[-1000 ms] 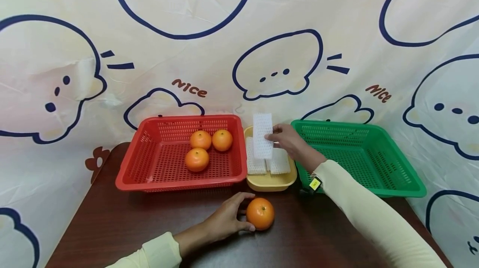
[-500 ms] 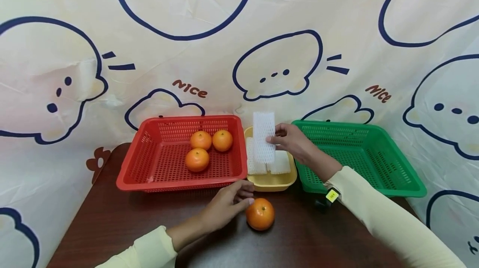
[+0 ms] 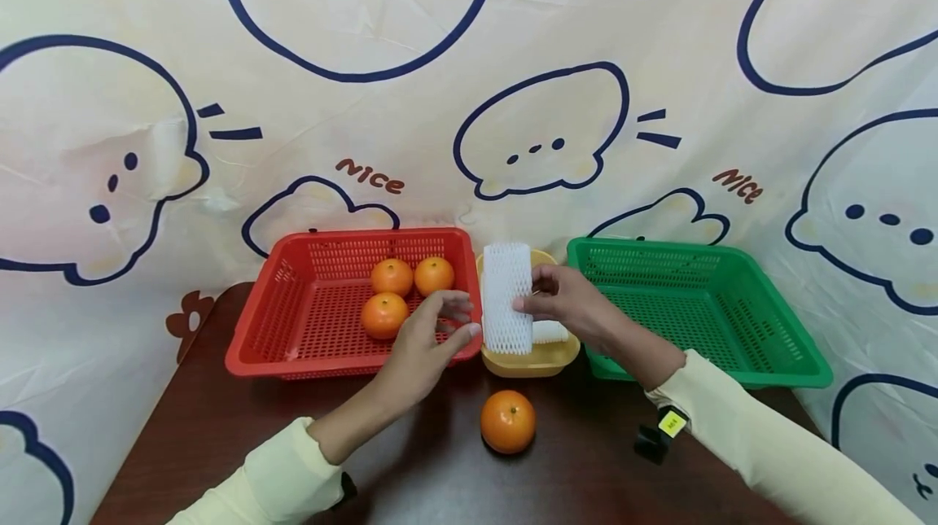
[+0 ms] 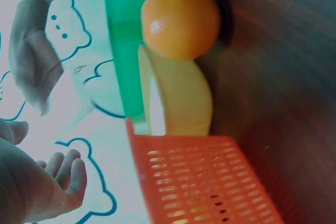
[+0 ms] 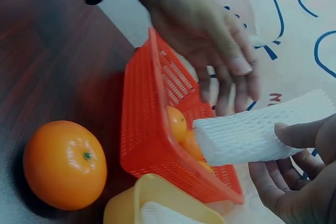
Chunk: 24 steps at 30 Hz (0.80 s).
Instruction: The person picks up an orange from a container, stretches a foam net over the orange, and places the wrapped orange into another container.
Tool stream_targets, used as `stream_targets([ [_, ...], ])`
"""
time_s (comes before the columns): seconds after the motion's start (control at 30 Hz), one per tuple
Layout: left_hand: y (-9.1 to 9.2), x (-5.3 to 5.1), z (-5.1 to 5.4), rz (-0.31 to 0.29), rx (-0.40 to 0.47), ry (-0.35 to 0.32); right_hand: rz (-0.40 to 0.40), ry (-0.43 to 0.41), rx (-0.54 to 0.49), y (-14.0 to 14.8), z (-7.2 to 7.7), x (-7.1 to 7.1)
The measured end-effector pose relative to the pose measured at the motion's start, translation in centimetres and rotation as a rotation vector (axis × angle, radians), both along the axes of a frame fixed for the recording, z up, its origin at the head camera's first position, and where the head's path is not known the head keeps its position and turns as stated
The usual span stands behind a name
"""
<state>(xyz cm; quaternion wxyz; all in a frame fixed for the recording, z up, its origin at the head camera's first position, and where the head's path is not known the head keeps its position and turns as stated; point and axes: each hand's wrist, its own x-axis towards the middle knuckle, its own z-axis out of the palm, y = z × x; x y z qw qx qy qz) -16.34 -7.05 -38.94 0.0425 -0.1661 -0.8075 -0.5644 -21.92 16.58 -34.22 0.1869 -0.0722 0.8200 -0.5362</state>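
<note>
My right hand pinches a white foam net sleeve by its right edge, above the yellow basket. In the right wrist view the flattened sleeve lies between thumb and fingers of the right hand. My left hand, fingers relaxed and apart, hovers over the red basket's front right corner, left of the sleeve and not touching it. The left wrist view shows this left hand holding nothing. A single orange rests on the table in front of the yellow basket.
Three oranges lie in the red basket on the left. A green basket stands on the right. More white sleeves lie in the yellow basket. The dark table meets a patterned cloth backdrop.
My left hand has left the orange on the table and risen up and forward toward the sleeve. The right hand has brought the sleeve slightly lower and nearer.
</note>
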Motion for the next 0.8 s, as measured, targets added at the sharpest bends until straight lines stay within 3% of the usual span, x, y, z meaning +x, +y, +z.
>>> stream_targets([
  [0.17, 0.2, -0.3, 1.0, -0.003, 0.016, -0.018, -0.005, -0.011, 0.009, 0.2, -0.4, 0.7],
  [0.37, 1.2, -0.5, 1.1, -0.02, 0.026, -0.057, 0.001, 0.012, -0.004, -0.1, -0.6, 1.6],
  [0.63, 1.9, -0.4, 0.7, 0.019, 0.032, 0.103, 0.018, 0.035, -0.007, -0.4, -0.9, 2.6],
  [0.8, 2.1, -0.5, 0.5, 0.021, 0.048, 0.137, 0.028, 0.022, -0.034, -0.4, -1.2, 3.0],
])
